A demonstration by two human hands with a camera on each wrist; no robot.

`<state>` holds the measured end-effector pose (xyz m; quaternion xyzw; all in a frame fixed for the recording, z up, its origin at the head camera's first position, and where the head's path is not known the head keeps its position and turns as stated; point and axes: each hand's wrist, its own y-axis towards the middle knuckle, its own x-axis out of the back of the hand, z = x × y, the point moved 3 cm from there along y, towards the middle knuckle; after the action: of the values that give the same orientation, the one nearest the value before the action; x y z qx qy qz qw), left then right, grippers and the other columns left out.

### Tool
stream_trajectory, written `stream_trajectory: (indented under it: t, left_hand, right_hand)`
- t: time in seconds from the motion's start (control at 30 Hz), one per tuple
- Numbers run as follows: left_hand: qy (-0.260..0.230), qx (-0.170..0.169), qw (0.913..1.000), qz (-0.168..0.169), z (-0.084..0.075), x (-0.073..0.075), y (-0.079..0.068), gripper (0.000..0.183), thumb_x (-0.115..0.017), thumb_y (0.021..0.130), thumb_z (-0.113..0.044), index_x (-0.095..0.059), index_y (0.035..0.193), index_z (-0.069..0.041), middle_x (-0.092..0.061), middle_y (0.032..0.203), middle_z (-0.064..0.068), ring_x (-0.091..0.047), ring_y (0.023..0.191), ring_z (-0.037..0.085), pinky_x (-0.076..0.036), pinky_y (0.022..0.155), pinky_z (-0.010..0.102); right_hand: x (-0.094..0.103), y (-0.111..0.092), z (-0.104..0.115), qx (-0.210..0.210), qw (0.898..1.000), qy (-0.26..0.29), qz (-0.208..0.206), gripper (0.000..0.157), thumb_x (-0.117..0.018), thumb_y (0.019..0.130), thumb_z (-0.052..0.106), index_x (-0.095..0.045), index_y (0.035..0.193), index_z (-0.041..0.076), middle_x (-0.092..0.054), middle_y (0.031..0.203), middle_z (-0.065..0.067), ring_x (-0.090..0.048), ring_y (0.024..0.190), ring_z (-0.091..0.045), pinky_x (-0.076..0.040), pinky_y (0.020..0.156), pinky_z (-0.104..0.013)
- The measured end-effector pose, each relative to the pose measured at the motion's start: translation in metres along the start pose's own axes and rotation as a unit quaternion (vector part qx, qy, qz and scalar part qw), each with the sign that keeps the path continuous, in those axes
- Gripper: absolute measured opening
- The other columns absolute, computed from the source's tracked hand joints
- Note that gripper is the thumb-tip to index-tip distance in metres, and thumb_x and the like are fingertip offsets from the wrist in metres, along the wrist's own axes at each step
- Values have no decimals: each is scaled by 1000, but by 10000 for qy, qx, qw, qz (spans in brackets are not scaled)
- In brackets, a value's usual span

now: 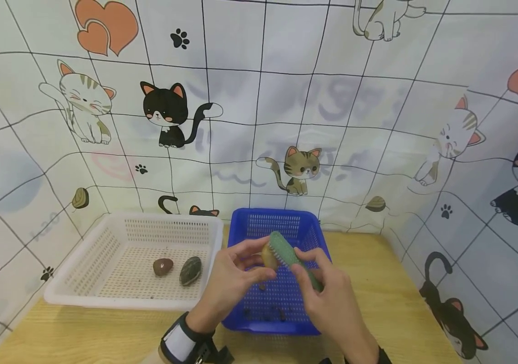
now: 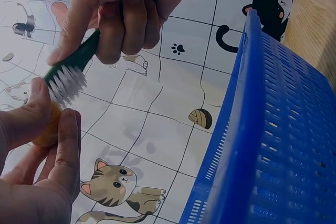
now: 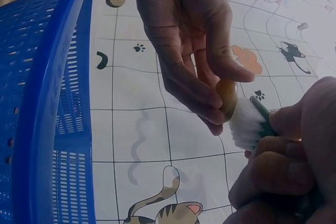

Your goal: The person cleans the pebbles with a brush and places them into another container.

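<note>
One yellowish stone [image 1: 268, 259] sits pinched in left-hand fingers [image 2: 67, 145]; right-hand fingers [image 2: 135, 29] curl round a green brush [image 1: 286, 248]; faint backdrop marks [image 1: 336, 95] illegible.

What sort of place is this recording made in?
Probably a small indoor tabletop work corner, though the pictures don't show what building it's in. The signs are the cat-print covering behind and beside the wooden tabletop, plus the white basket and blue basket standing on it.

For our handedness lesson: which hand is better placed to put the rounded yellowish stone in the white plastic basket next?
Probably the left hand: it pinches the stone and is nearer the basket; the right hand grips a green, white-bristled brush.
</note>
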<state>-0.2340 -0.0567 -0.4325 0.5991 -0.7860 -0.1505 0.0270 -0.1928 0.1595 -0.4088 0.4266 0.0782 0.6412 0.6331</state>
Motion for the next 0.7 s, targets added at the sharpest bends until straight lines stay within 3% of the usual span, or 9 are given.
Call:
stream_trajectory:
  t: [0.1, 0.2, 0.3, 0.37, 0.43, 0.47, 0.53, 0.63, 0.7]
  left_hand:
    - [20, 75, 9999, -72, 1, 2, 0, 68, -99, 90, -2, -73, 154, -4, -82, 145, 18, -84, 115, 16, -69, 84, 26]
    - [13, 92, 9999, -91, 2, 3, -1, 68, -100, 90, -4, -74, 153, -6, -83, 144, 15, -84, 115, 15, -69, 82, 25]
    - [-38, 54, 10000, -46, 1, 2, -1, 69, -101, 89, -7, -75, 153, -6, -82, 146, 15, -84, 116, 15, -70, 84, 26]
    - [-66, 20, 10000, -16, 0, 2, -2, 70, -102, 88, -9, -75, 153, -8, -81, 146, 16, -85, 116, 15, -70, 84, 26]
    - [-85, -19, 10000, 9, -1, 2, -2, 71, -102, 88, -11, -75, 153, -8, -81, 147, 17, -85, 117, 16, -71, 85, 26]
    - [-94, -27, 10000, 5, -2, 2, -2, 71, -102, 88, -12, -75, 153, -9, -81, 147, 18, -84, 118, 17, -71, 86, 27]
    - [-98, -6, 9999, -25, -3, 2, -3, 71, -102, 88, -13, -75, 154, -11, -80, 148, 16, -84, 119, 17, -71, 86, 27]
    - [-98, 88, 9999, -88, -3, 3, -3, 69, -101, 89, -10, -75, 154, -11, -81, 148, 12, -84, 119, 17, -71, 86, 28]
    - [-79, 140, 9998, -97, -1, 3, -2, 69, -100, 90, -7, -74, 154, -10, -82, 145, 12, -84, 117, 17, -71, 85, 28]
  right_hand:
    - [-2, -1, 2, -11, 9997, 164, 179, 21, -71, 115, 3, -73, 135, 10, -45, 57, 20, -29, 49, 19, -30, 37, -9]
    - [-2, -1, 1, -15, 9995, 238, 211, 21, -70, 115, 3, -73, 135, 10, -45, 58, 20, -29, 50, 19, -30, 37, -10]
    - [-2, 0, -2, -25, 9997, 197, 126, 20, -70, 115, 2, -72, 134, 8, -73, 70, 4, -29, 49, 19, -30, 37, -10]
    - [-2, 0, -4, -53, 9998, 180, 77, 18, -69, 115, 2, -71, 133, 6, -88, 96, -13, -29, 48, 19, -31, 36, -10]
    - [-1, 1, -5, -86, 9998, 171, 26, 18, -69, 115, 2, -71, 133, 6, -88, 123, -23, -29, 48, 19, -31, 36, -10]
    - [0, 1, -6, -88, 9998, 176, 18, 18, -69, 115, 2, -71, 132, 6, -89, 119, -23, -29, 48, 19, -30, 36, -10]
    - [0, 1, -5, -77, 9996, 264, 78, 19, -70, 115, 1, -72, 132, 8, -87, 92, -13, -29, 48, 19, -30, 36, -10]
    - [-1, 0, -2, 61, 9991, 372, 195, 21, -70, 114, 0, -72, 133, 9, -62, 62, 7, -30, 50, 19, -31, 36, -9]
    - [-3, 0, -1, 153, 9988, 394, 241, 22, -70, 114, -1, -71, 134, 9, -49, 60, 16, -30, 51, 20, -31, 37, -8]
